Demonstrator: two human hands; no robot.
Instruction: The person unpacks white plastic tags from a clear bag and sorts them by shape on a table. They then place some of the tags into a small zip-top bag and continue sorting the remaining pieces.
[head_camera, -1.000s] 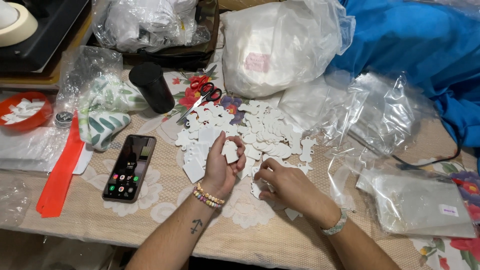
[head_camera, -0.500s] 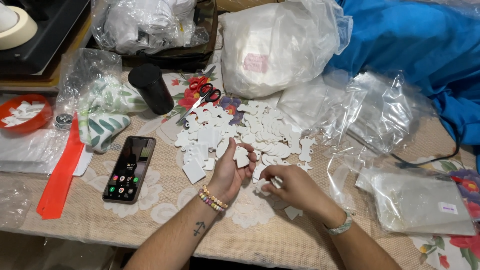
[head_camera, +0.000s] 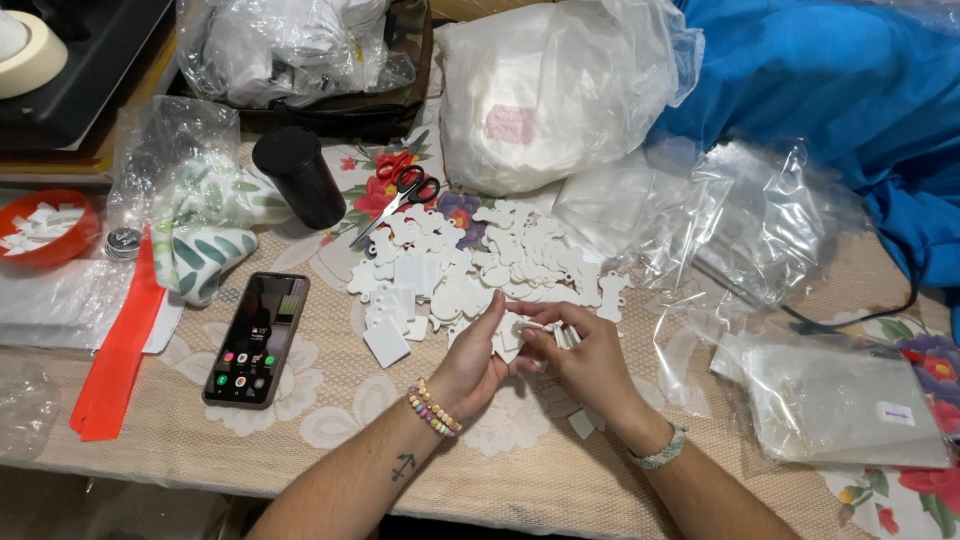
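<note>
Both hands meet over one small white cutout at the near edge of the pile.

From the head view I see my left hand (head_camera: 478, 362) and right hand (head_camera: 585, 362) pressed close together, fingers curled shut on a white cutout (head_camera: 508, 335) — it sits between the two sets of fingertips, just above the surface (head_camera: 330, 440) and right beside the heap of white cutouts (head_camera: 480, 265). The right fingers cover most of the piece, so I cannot make out its shape. A phone (head_camera: 257, 338) lies well to the left, scissors (head_camera: 398, 195) and a black cylinder (head_camera: 298, 178) lie beyond the heap — clear plastic bags (head_camera: 740, 225) crowd the right side, their contents hard to read.
</note>
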